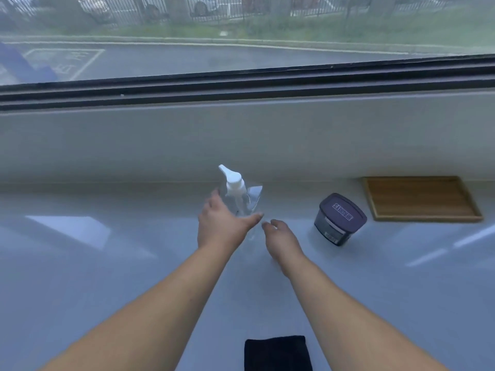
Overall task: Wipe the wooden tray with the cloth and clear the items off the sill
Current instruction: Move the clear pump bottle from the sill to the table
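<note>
A clear pump bottle (235,194) with a white pump head stands on the white sill (107,263) near the back wall. My left hand (222,223) wraps around its near side, thumb stretched to the right. My right hand (281,236) hovers just right of the bottle's base, fingers loosely curled, holding nothing. A dark grey lidded tub (339,218) stands to the right. The empty wooden tray (420,198) lies at the far right against the wall. A folded black cloth (277,353) lies at the sill's near edge between my forearms.
A low white wall (241,145) rises behind the sill up to the dark window frame (241,87). Beyond the glass are a road and a fence.
</note>
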Demonstrator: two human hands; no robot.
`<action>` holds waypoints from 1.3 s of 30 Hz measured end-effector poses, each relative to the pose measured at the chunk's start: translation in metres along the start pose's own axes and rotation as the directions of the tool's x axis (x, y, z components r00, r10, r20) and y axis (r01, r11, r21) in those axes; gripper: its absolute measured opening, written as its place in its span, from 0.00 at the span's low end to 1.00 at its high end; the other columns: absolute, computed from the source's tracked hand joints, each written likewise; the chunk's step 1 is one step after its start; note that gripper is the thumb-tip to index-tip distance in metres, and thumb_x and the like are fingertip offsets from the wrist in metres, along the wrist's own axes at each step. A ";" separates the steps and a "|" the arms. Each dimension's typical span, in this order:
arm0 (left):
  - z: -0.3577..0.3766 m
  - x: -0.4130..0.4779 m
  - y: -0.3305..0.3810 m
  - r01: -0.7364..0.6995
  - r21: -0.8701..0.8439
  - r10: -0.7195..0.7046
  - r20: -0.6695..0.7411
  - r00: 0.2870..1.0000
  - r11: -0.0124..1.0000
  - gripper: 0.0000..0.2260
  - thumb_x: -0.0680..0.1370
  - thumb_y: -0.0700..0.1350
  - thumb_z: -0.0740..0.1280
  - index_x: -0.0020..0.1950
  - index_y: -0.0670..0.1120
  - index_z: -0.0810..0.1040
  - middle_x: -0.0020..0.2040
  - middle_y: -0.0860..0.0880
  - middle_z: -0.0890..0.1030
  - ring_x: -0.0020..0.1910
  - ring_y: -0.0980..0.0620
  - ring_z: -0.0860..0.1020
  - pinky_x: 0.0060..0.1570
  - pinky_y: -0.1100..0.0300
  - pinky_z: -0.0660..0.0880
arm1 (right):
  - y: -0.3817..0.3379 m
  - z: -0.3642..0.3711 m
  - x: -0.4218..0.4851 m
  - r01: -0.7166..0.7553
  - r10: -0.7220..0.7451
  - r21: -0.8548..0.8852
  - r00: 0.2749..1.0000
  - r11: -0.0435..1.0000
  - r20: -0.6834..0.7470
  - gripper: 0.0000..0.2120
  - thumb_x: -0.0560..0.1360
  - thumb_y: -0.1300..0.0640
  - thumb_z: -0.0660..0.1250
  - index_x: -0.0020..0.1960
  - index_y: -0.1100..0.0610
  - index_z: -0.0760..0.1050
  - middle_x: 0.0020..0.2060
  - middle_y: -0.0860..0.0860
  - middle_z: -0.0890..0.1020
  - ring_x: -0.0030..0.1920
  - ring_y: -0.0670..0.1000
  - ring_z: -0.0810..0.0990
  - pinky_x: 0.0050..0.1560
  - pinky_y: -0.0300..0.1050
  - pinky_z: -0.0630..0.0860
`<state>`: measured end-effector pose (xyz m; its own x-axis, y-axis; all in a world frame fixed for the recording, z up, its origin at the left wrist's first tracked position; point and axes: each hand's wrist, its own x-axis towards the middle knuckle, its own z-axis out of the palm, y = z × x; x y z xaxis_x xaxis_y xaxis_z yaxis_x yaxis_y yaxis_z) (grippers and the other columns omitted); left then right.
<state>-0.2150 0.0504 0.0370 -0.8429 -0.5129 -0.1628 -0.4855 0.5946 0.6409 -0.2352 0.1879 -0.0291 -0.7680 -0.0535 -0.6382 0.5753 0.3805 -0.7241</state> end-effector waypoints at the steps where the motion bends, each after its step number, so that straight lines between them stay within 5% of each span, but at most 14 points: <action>1: 0.004 0.003 0.000 0.003 0.017 -0.002 -0.016 1.000 1.000 0.54 0.63 0.65 0.80 0.82 0.49 0.58 0.78 0.49 0.67 0.75 0.46 0.66 0.64 0.48 0.72 | -0.001 0.002 0.005 -0.030 0.029 0.039 0.999 0.999 0.025 0.27 0.81 0.41 0.58 0.79 0.48 0.65 0.68 0.51 0.74 0.60 0.55 0.74 0.57 0.49 0.71; 3: 0.007 0.008 -0.002 -0.003 0.037 0.004 -0.043 0.999 0.999 0.52 0.63 0.64 0.80 0.80 0.49 0.60 0.76 0.49 0.68 0.73 0.45 0.67 0.59 0.51 0.71 | -0.003 0.007 0.012 -0.060 0.054 0.089 0.996 0.994 0.066 0.27 0.81 0.43 0.58 0.78 0.48 0.66 0.63 0.50 0.74 0.59 0.55 0.75 0.59 0.50 0.72; 7: -0.002 0.009 -0.012 -0.004 0.051 0.008 -0.077 0.997 0.999 0.52 0.61 0.67 0.77 0.79 0.49 0.61 0.75 0.49 0.69 0.72 0.45 0.67 0.55 0.55 0.68 | -0.008 0.021 0.012 -0.094 0.075 0.181 0.991 0.979 0.110 0.27 0.80 0.41 0.58 0.77 0.47 0.67 0.70 0.49 0.75 0.68 0.58 0.77 0.71 0.59 0.73; 11: -0.034 -0.001 -0.040 0.009 0.060 -0.002 -0.112 0.994 0.998 0.54 0.61 0.69 0.76 0.80 0.48 0.60 0.75 0.49 0.69 0.73 0.44 0.66 0.63 0.52 0.70 | -0.021 0.053 -0.006 -0.100 0.061 0.240 0.985 0.966 0.162 0.10 0.81 0.44 0.59 0.56 0.46 0.76 0.61 0.50 0.78 0.56 0.55 0.82 0.63 0.56 0.79; 15: -0.087 -0.019 -0.089 0.056 0.031 -0.049 -0.190 0.981 0.998 0.52 0.63 0.67 0.77 0.80 0.50 0.60 0.73 0.49 0.69 0.71 0.44 0.66 0.62 0.54 0.68 | -0.035 0.115 -0.039 -0.109 0.053 0.234 0.970 0.966 0.236 0.13 0.82 0.45 0.60 0.64 0.47 0.72 0.65 0.50 0.77 0.56 0.55 0.82 0.62 0.55 0.79; 24: -0.253 -0.096 -0.268 0.256 -0.039 -0.251 -0.385 0.888 0.966 0.50 0.63 0.68 0.76 0.79 0.52 0.60 0.72 0.50 0.69 0.69 0.44 0.67 0.57 0.53 0.70 | -0.036 0.330 -0.168 -0.051 0.029 0.039 0.897 0.998 0.441 0.13 0.82 0.46 0.61 0.64 0.50 0.71 0.65 0.52 0.76 0.57 0.56 0.82 0.65 0.57 0.79; 30: -0.355 -0.203 -0.415 0.436 -0.122 -0.436 -0.490 0.755 0.892 0.53 0.65 0.71 0.75 0.81 0.49 0.56 0.76 0.49 0.65 0.73 0.44 0.64 0.63 0.50 0.71 | 0.007 0.488 -0.285 -0.007 0.080 -0.122 0.793 0.992 0.604 0.19 0.82 0.47 0.62 0.70 0.52 0.72 0.67 0.53 0.76 0.57 0.56 0.82 0.63 0.56 0.79; 39: -0.455 -0.387 -0.580 0.618 -0.324 -0.647 -0.639 0.415 0.716 0.53 0.65 0.67 0.78 0.81 0.47 0.59 0.76 0.47 0.67 0.73 0.42 0.66 0.63 0.50 0.72 | 0.105 0.675 -0.461 0.140 0.192 -0.339 0.602 0.931 0.775 0.18 0.82 0.47 0.60 0.68 0.51 0.76 0.65 0.53 0.78 0.58 0.58 0.81 0.65 0.58 0.79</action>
<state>0.4981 -0.3777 0.0692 0.1125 -0.9937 -0.0028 -0.7937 -0.0916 0.6014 0.3692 -0.3706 0.0130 -0.1340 -0.6748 -0.7257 0.3327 0.6592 -0.6744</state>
